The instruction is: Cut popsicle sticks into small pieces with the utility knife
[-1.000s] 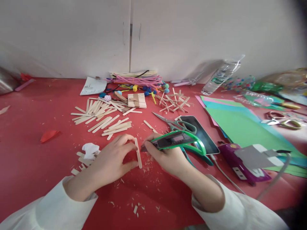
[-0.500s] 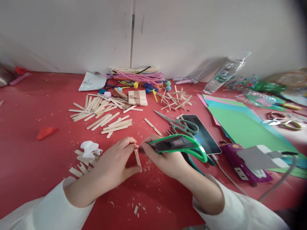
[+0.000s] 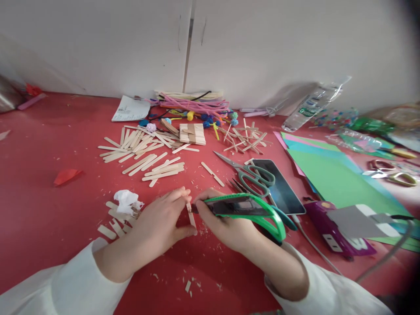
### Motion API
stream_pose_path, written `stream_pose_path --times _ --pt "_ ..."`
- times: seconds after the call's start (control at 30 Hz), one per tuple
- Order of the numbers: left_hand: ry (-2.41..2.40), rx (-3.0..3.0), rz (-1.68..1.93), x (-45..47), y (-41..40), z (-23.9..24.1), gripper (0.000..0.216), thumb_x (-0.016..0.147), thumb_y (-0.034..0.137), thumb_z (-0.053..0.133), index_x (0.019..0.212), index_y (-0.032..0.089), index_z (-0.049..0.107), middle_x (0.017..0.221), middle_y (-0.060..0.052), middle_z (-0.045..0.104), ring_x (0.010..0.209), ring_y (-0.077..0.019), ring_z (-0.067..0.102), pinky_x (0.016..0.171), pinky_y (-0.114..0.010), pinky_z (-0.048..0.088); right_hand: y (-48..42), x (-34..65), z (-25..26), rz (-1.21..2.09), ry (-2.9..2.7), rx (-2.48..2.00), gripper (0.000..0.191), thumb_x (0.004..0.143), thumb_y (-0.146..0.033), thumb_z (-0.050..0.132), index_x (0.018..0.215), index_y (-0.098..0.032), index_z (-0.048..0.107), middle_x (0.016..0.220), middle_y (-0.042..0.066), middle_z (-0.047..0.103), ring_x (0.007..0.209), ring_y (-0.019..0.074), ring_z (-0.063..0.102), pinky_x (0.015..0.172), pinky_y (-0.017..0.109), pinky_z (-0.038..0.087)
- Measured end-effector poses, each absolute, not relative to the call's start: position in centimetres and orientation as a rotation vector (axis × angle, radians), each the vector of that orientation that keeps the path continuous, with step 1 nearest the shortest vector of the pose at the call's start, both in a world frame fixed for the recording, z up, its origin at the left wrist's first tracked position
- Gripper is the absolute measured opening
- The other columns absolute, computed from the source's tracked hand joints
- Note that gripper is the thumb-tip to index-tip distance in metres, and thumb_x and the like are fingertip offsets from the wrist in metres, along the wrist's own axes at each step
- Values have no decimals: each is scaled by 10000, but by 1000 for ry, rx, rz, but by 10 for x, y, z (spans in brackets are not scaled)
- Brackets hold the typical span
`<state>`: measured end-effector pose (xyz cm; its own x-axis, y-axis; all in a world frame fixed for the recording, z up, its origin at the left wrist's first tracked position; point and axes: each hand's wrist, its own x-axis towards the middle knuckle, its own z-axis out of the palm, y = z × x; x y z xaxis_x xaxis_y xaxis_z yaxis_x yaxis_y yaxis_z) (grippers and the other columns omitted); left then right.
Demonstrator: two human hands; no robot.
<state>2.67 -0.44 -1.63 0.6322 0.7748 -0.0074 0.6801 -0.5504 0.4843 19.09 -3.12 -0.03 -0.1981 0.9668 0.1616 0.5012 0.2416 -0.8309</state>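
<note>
My left hand [image 3: 160, 216] pins a short wooden craft stick [image 3: 192, 219] to the red table, its thumb at the near end and its fingers at the far end. In my right hand [image 3: 226, 225] is a green utility knife [image 3: 246, 206], gripped low near its blade. The blade tip meets the stick or lies right beside it; which of the two I cannot tell. Pale wood shavings [image 3: 210, 249] are scattered around both hands. One notched craft stick [image 3: 212, 174] lies just beyond them.
Grey-handled scissors [image 3: 254, 175] lie beside a phone [image 3: 278, 188] on the right, near a purple power strip [image 3: 337, 227] and coloured paper [image 3: 328, 170]. Piles of craft sticks [image 3: 138, 144], pipe cleaners [image 3: 193, 105] and a plastic bottle [image 3: 303, 107] are farther back. Crumpled tissue [image 3: 126, 201] sits left.
The whole view has shifted slightly, so most things appear a little farther right. Both hands keep their grips, and the knife's rear end appears slightly lower.
</note>
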Motion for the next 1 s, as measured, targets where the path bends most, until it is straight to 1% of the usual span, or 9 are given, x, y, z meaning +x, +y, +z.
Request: stream_pose_path --times 0.13,0.2,0.37,0.43,0.57,0.67,0.77,0.87,1.0 --pt "1171 2415 292 27 -5 -19 571 701 373 684 1208 193 493 1319 -106 500 1206 -265 469 984 -405 411 -34 191 5 729 -1876 -1401 162 841 -236 384 721 -215 492 645 -5 586 651 143 586 599 248 480" --pt "1168 2418 285 27 -4 -20 577 704 374 682 1213 182 492 1318 -108 502 1208 -259 468 984 -397 412 -34 191 6 710 -1935 -1443 156 834 -228 392 723 -213 500 635 -4 581 642 142 586 563 233 468" --pt "1162 2396 280 27 -3 -19 569 701 375 683 1204 179 504 1319 -113 501 1215 -267 460 990 -411 406 -35 190 1 719 -1905 -1476 163 830 -253 377 713 -224 486 543 -31 535 483 118 521 483 225 438" --pt "1160 2385 278 27 -3 -19 565 697 368 686 1200 185 507 1325 -113 495 1217 -268 457 989 -417 407 -36 189 0 714 -1893 -1475 161 828 -262 371 708 -226 472 557 -26 546 468 116 511 488 232 444" --pt "1150 2395 302 27 -3 -19 550 693 363 691 1187 194 516 1318 -111 503 1217 -268 457 987 -426 406 -35 190 4 766 -1941 -1458 154 810 -244 380 667 -236 435 559 -20 531 530 131 537 510 234 454" --pt "1165 2409 273 27 -3 -18 548 692 373 692 1181 190 527 1314 -111 507 1231 -280 438 997 -432 395 -35 190 3 763 -1918 -1469 146 811 -249 379 684 -238 452 534 -28 508 501 130 520 496 235 445" --pt "1188 2421 227 28 -3 -18 564 692 390 691 1193 192 522 1328 -110 492 1242 -293 420 1004 -441 385 -35 189 1 741 -1892 -1480 145 819 -257 376 707 -234 466 549 -26 530 474 122 506 501 238 450" --pt "1188 2433 244 27 -3 -19 565 689 398 692 1190 198 525 1323 -107 498 1236 -300 427 999 -450 387 -36 190 5 763 -1926 -1475 151 827 -255 374 704 -221 456 591 -7 559 513 127 532 525 240 462" --pt "1169 2434 305 26 -2 -23 540 689 374 696 1169 186 536 1298 -113 522 1218 -301 448 993 -459 394 -36 190 8 759 -1904 -1480 160 833 -239 366 696 -219 446 587 -8 565 518 128 552 531 239 467"
